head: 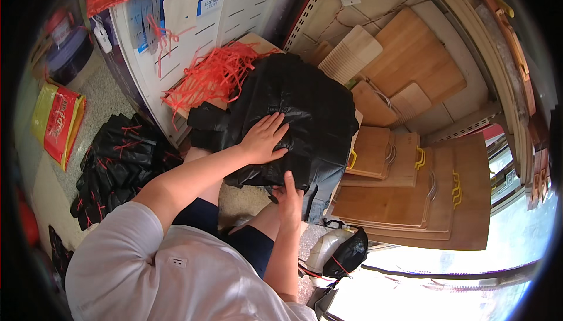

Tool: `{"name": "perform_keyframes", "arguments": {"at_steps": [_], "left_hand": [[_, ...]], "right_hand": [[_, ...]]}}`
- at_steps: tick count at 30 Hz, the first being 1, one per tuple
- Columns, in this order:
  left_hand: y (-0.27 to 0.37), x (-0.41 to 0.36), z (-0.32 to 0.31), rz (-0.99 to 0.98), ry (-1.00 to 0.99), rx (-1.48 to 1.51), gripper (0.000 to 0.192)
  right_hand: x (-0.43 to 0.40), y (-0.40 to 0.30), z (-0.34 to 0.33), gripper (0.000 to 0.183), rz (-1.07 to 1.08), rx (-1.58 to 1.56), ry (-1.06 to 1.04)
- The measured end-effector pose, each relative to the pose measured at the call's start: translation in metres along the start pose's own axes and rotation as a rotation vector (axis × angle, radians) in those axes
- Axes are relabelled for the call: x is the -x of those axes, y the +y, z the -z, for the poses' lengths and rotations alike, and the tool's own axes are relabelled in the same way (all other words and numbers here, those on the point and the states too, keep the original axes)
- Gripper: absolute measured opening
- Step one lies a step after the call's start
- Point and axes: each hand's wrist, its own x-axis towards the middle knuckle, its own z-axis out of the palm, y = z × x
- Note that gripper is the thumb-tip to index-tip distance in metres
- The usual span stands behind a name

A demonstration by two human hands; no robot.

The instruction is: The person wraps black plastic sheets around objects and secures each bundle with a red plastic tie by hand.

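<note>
A stack of black plastic bags [303, 96] lies spread in front of me, over a low surface that shows only at its edges. My left hand [266, 138] rests palm down on the top bag, fingers apart. At the near edge of the stack, my right hand [288, 198] grips the black plastic, thumb uppermost and fingers partly hidden beneath. Loose red plastic ties [215, 72] are heaped just beyond the stack on the left. Bundles of black bags tied with red strips [127, 154] lie on the floor to my left.
Wooden cutting boards [396, 198], some with yellow handles, stand at right, with washboards [352, 52] behind. A white perforated panel [206, 26] rises beyond the ties. A red and yellow packet [59, 123] lies far left. A black bundle [347, 253] sits near my right forearm.
</note>
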Motion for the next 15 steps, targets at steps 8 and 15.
{"name": "perform_keyframes", "arguments": {"at_steps": [8, 15], "left_hand": [[-0.008, -0.025, 0.01, 0.121, -0.026, 0.141, 0.053], [-0.039, -0.065, -0.012, 0.264, -0.067, -0.038, 0.056]], "right_hand": [[-0.017, 0.016, -0.013, 0.028, 0.143, 0.288, 0.224], [-0.011, 0.028, -0.007, 0.052, 0.864, 0.977, 0.163]]}}
